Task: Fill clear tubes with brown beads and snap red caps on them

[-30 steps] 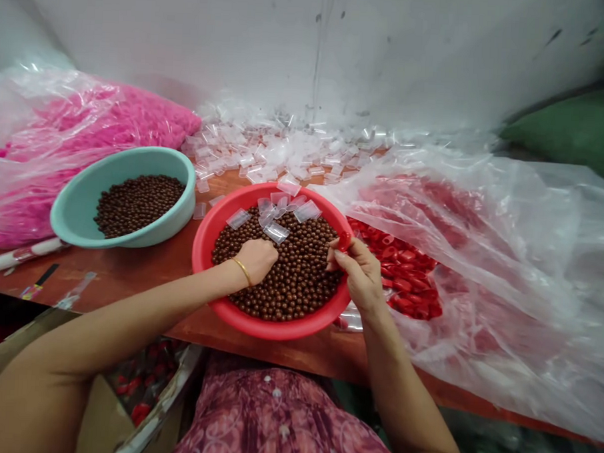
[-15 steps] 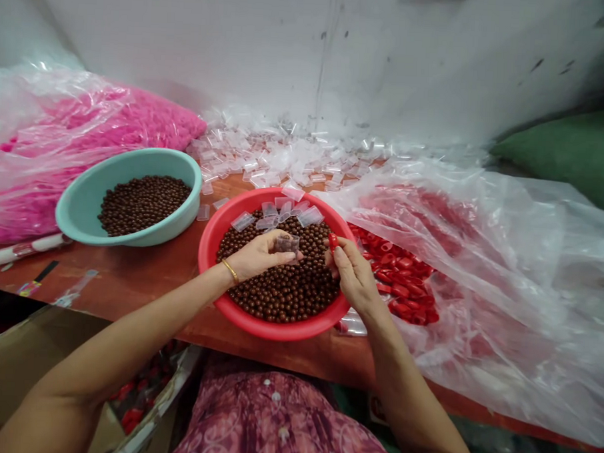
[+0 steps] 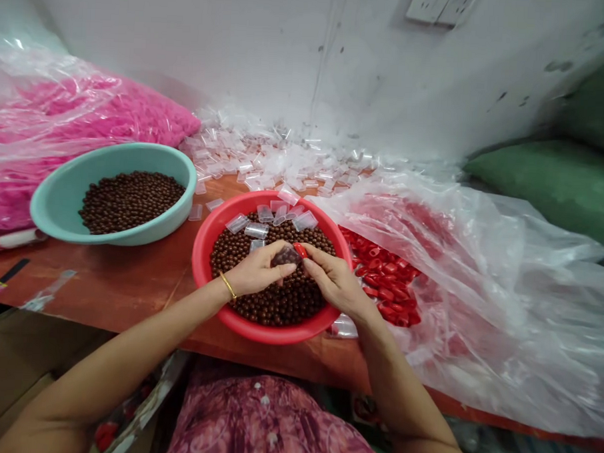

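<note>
Over the red basin, my left hand is closed on a small clear plastic container that looks dark with brown balls inside. My right hand pinches a red plastic cap against the container's right end. Whether the cap is fully seated I cannot tell. Brown round balls fill the basin below both hands. Several clear plastic sleeves lie on top of the balls toward the far rim.
A light-blue basin of brown balls stands left, by a bag of pink pieces. Clear sleeves are strewn along the wall. Red caps spill from a plastic bag at right. An open cardboard box sits below left.
My right hand has moved left, bringing the red cap to the container. The container now looks darker. The view has shifted slightly, with a wall socket now showing.
</note>
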The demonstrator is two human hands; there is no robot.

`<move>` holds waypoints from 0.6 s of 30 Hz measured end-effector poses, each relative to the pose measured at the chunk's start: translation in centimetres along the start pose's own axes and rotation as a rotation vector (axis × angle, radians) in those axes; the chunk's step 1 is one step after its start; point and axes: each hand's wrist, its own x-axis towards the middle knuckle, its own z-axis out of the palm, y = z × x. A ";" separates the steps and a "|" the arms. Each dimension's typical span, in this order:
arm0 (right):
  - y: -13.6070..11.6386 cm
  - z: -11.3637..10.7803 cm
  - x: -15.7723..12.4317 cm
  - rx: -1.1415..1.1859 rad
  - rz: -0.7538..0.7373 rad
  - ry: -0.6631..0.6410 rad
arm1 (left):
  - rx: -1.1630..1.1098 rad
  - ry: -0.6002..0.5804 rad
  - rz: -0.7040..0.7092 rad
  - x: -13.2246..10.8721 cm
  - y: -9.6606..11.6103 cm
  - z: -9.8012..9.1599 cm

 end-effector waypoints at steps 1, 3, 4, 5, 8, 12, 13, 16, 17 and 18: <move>0.0 -0.1 0.0 0.119 0.056 0.027 | -0.002 0.004 -0.017 0.0 0.0 0.0; 0.0 -0.3 0.2 0.389 0.167 0.095 | -0.006 -0.006 -0.054 0.0 0.1 -0.1; 0.0 -0.5 0.4 0.498 0.208 0.126 | -0.007 -0.016 -0.067 0.0 0.1 -0.1; -0.1 -0.5 0.6 0.572 0.231 0.150 | -0.008 -0.029 -0.074 0.1 0.1 -0.1; -0.3 -0.4 1.6 0.626 0.221 0.197 | -0.009 -0.079 -0.076 0.0 0.1 0.0; -0.7 1.1 2.9 0.695 0.147 0.244 | 0.006 -0.140 -0.092 0.0 0.1 -0.1; -0.7 1.6 3.1 0.719 0.131 0.241 | 0.001 -0.149 -0.101 0.1 0.1 -0.1; -0.6 3.0 3.4 0.691 0.070 0.250 | -0.096 -0.134 -0.097 0.1 0.0 -0.2; -0.4 3.3 3.4 0.648 0.037 0.281 | -0.146 -0.113 -0.086 0.1 0.1 -0.2; -0.2 3.4 3.2 0.590 -0.003 0.323 | -0.191 -0.091 -0.075 0.1 0.1 -0.3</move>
